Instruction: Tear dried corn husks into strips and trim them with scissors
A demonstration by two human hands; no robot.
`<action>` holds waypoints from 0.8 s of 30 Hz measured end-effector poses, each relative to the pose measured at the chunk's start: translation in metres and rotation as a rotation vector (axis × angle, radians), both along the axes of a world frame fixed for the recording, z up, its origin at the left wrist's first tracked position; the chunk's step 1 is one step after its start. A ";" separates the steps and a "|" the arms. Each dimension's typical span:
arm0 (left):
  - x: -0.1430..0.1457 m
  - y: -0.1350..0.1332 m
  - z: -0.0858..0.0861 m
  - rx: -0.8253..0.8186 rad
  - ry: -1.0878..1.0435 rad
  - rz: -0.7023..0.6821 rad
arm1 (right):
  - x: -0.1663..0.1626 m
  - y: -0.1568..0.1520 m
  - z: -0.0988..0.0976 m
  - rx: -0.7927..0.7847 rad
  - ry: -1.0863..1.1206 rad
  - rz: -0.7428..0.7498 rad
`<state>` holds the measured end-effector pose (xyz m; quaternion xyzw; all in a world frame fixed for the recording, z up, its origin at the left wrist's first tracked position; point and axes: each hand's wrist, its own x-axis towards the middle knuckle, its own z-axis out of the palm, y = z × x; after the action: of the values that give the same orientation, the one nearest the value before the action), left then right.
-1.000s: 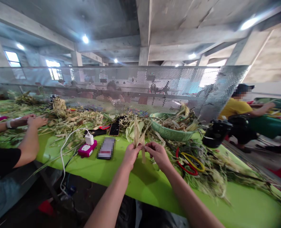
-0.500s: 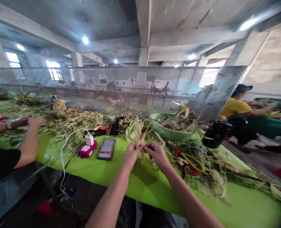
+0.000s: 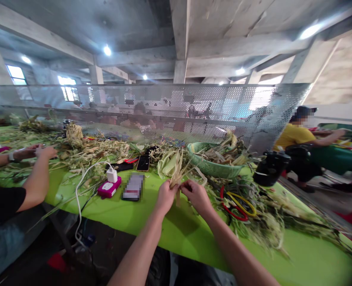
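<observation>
Both my hands meet over the lime-green table [image 3: 178, 234], pinching a small bundle of pale dried husk strips [image 3: 176, 171]. My left hand [image 3: 165, 196] is closed on the bundle's base from the left. My right hand [image 3: 197, 194] is closed on it from the right, fingertips touching the left hand's. The strips fan upward and lean a little to the right, and one strip hangs down between my hands. Behind the bundle lies a heap of loose husks [image 3: 167, 159].
A green basket [image 3: 211, 166] of husks stands just behind and right. Red and yellow rings [image 3: 237, 203] lie to the right among husk litter. A pink power bank with a white charger [image 3: 109, 184] and two phones [image 3: 133, 186] lie on the left. Another person's arms [image 3: 35, 167] work at far left; a perforated metal screen [image 3: 164, 107] backs the table.
The husk bundle has tilted from upright to leaning right and spread a little. My hands have stayed together in about the same spot.
</observation>
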<state>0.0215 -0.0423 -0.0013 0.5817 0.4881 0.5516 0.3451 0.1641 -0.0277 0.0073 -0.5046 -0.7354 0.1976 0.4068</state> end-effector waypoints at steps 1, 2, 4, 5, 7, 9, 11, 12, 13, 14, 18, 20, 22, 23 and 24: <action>0.000 0.000 -0.001 0.010 0.027 0.004 | -0.001 0.000 0.000 -0.002 -0.009 0.001; 0.000 0.001 -0.002 0.018 0.050 0.010 | -0.001 0.000 -0.001 -0.007 -0.009 0.005; 0.000 0.001 -0.003 0.026 0.085 0.017 | -0.003 0.001 -0.001 -0.024 0.002 0.015; 0.001 0.001 -0.003 0.029 0.097 0.021 | -0.003 0.001 -0.002 -0.035 0.015 0.017; 0.002 -0.001 -0.002 0.028 0.107 0.033 | -0.004 0.001 -0.002 -0.059 0.044 0.021; 0.005 -0.005 0.001 0.031 0.094 0.020 | -0.002 0.002 -0.003 -0.068 0.076 -0.001; 0.010 -0.010 0.005 0.033 0.068 -0.039 | 0.001 0.004 -0.004 -0.064 0.106 -0.047; 0.012 -0.013 0.007 0.032 0.053 -0.076 | 0.004 0.006 -0.004 -0.062 0.122 -0.070; 0.013 -0.015 0.008 0.025 0.035 -0.101 | 0.006 0.008 -0.005 -0.063 0.141 -0.086; 0.014 -0.016 0.009 0.014 0.006 -0.103 | 0.009 0.010 -0.006 -0.065 0.160 -0.094; 0.011 -0.015 0.008 -0.066 -0.235 -0.096 | 0.014 0.016 -0.006 -0.059 0.211 -0.136; 0.010 -0.012 0.006 -0.092 -0.403 -0.110 | 0.016 0.016 -0.005 -0.048 0.210 -0.167; 0.008 -0.009 0.007 -0.083 -0.544 -0.116 | 0.018 0.016 -0.002 -0.030 0.185 -0.210; 0.007 -0.008 0.008 -0.069 -0.604 -0.107 | 0.021 0.016 0.000 -0.018 0.153 -0.253; 0.004 -0.007 0.009 -0.055 -0.663 -0.090 | 0.025 0.016 0.001 -0.006 0.111 -0.308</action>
<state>0.0254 -0.0495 0.0079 0.3819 0.3379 0.6817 0.5246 0.1891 -0.0116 0.0086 -0.6009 -0.6251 0.1625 0.4710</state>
